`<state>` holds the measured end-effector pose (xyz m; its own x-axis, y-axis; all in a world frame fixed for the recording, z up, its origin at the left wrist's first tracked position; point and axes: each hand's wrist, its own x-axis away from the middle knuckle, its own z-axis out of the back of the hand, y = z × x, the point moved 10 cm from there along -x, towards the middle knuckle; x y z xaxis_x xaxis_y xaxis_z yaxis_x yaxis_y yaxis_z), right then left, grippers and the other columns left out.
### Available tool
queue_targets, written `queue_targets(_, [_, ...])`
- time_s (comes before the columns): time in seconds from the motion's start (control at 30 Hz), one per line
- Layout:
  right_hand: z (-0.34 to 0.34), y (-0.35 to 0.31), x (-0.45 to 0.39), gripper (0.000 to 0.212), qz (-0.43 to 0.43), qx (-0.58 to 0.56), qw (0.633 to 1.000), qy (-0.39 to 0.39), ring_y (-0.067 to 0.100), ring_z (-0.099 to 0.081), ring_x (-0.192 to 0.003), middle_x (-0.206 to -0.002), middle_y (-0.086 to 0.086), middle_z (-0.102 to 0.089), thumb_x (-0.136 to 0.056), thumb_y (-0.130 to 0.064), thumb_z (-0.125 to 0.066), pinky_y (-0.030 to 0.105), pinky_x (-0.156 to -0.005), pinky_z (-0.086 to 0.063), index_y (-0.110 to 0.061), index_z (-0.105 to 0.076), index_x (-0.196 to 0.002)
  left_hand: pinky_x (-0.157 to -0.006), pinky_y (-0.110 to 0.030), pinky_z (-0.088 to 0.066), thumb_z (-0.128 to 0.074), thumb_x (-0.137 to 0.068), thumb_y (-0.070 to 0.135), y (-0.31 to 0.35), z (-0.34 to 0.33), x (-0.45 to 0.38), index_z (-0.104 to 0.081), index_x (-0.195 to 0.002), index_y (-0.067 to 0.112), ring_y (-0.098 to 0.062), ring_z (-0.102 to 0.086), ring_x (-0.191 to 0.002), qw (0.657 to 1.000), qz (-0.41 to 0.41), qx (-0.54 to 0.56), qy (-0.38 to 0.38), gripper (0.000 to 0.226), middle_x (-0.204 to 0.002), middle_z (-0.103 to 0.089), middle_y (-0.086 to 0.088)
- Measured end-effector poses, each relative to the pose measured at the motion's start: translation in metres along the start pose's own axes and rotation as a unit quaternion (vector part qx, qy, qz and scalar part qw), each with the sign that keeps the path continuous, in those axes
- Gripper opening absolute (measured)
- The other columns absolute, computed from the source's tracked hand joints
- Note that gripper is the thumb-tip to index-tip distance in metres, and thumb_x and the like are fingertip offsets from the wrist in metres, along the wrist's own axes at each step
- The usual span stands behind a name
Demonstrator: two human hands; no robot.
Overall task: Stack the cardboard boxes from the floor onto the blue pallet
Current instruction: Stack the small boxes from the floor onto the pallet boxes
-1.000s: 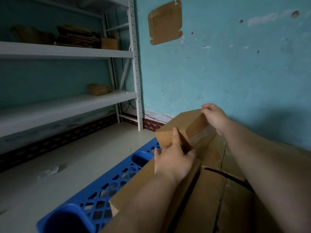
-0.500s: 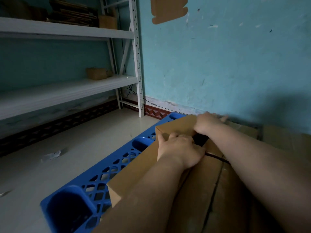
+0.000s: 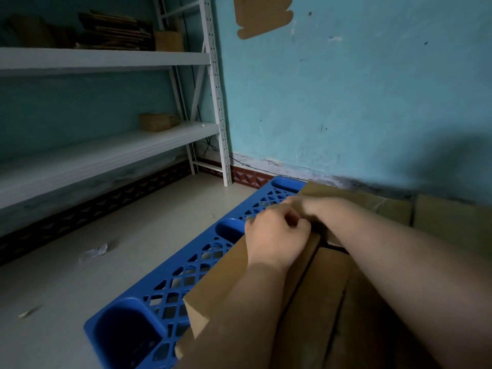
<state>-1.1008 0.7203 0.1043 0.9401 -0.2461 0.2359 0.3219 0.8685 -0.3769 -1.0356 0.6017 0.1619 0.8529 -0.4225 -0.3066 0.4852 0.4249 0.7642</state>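
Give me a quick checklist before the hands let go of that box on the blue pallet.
1. Long box lies on blue pallet: ok.
2. Sits flush beside neighbouring box: cannot tell, a dark gap shows between them.
3. Left hand on the box's far end: ok.
4. Right hand grip: cannot tell, fingers blurred.
5. Box inside the pallet's edge: ok, blue grid shows beside it.

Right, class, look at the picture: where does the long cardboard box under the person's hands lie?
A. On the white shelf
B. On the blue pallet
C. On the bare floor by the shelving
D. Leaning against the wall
B: the long cardboard box lies flat on the blue pallet, whose lattice shows beside it, with the left hand and right hand on its far end.
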Motion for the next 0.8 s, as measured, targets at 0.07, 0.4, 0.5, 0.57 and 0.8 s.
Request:
queue_targets(0.07, [0.010,-0.002,0.016,0.043,0.031,0.006,0.999,0.043,0.030,-0.046,-0.125,-0.139,0.014,-0.047,-0.092,-0.013,-0.043,0.032,-0.096,-0.039,-0.011,-0.044,-0.135,-0.097,-0.046,-0.043,-0.055,-0.077,0.030,0.002,0.005,0.002,-0.065,-0.078,0.026,-0.012,-0.059,-0.087,1.000,-0.001,0.011,0.009,0.011,-0.079,-0.063,0.012])
queue_targets(0.4, [0.086,0.012,0.249,0.046,0.042,-0.117,0.979,0.161,0.015,-0.049,-0.120,-0.135,-0.003,-0.051,-0.085,-0.024,-0.063,0.025,-0.096,-0.035,-0.025,-0.050,-0.129,-0.077,-0.027,-0.043,-0.058,-0.081,0.042,0.029,0.084,0.103,-0.051,-0.110,0.032,-0.005,-0.055,-0.090,0.975,0.124,0.152,-0.101,0.031,-0.099,-0.056,0.014])
queue_targets(0.5, [0.096,0.007,0.326,0.047,0.015,-0.088,0.988,0.129,0.018,-0.044,-0.126,-0.143,0.000,-0.042,-0.088,-0.027,-0.058,0.025,-0.098,-0.032,-0.023,-0.045,-0.133,-0.078,-0.029,-0.039,-0.054,-0.085,0.039,0.050,0.135,0.156,-0.052,-0.116,0.026,-0.011,-0.054,-0.096,0.960,0.198,0.150,-0.129,0.034,-0.105,-0.057,0.008])
queue_targets(0.57, [0.086,0.001,0.354,0.055,-0.005,-0.102,0.990,0.094,0.017,-0.034,-0.133,-0.151,0.002,-0.027,-0.085,-0.029,-0.060,0.026,-0.099,-0.034,-0.020,-0.042,-0.136,-0.067,-0.025,-0.037,-0.054,-0.086,0.035,0.070,0.168,0.172,-0.055,-0.111,0.026,-0.010,-0.055,-0.091,0.956,0.220,0.161,-0.112,0.026,-0.103,-0.059,0.005])
queue_targets(0.8, [0.117,0.004,0.418,0.062,-0.065,-0.192,0.979,0.031,0.011,-0.035,-0.127,-0.144,-0.004,-0.032,-0.084,-0.029,-0.063,0.019,-0.097,-0.028,-0.020,-0.036,-0.139,-0.061,-0.020,-0.035,-0.062,-0.083,0.030,0.147,0.195,0.174,-0.049,-0.112,0.028,-0.002,-0.051,-0.083,0.949,0.252,0.107,-0.154,0.032,-0.094,-0.055,0.013])
